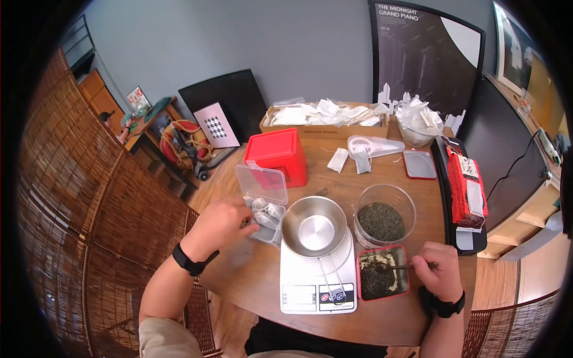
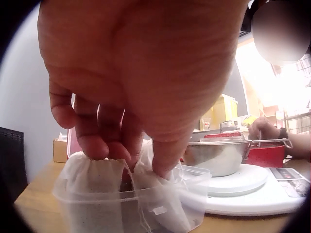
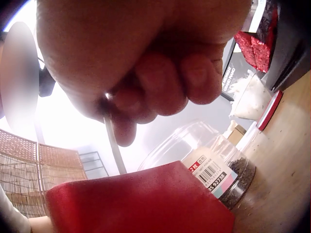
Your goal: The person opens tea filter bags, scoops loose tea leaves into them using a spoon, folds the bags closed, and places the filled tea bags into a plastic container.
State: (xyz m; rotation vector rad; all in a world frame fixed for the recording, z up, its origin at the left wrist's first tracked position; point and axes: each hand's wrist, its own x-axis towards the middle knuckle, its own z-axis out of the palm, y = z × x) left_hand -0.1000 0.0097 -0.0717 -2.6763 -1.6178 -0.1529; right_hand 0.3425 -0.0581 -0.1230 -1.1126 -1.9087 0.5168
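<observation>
My left hand (image 1: 224,222) is over a clear plastic box (image 2: 199,213) with its lid raised. White drawstring tea bags (image 1: 262,209) fill the box, and in the left wrist view thumb and forefinger pinch one tea bag (image 2: 165,204) beside another. My right hand (image 1: 439,271) grips a spoon (image 1: 404,267) by its thin handle. Its far end dips into a red tin (image 1: 409,277) of dark loose leaves, hidden in the right wrist view by the tin's wall. Between the hands a steel pan (image 1: 315,230) sits on a white kitchen scale (image 1: 292,274).
A clear tub (image 1: 382,221) of dark leaves stands behind the tin. At the back are a red container (image 1: 276,155), a carton (image 1: 322,130) of white bags, and two filled bags (image 1: 338,160) on the table. A red packet (image 1: 467,188) lies along the right side.
</observation>
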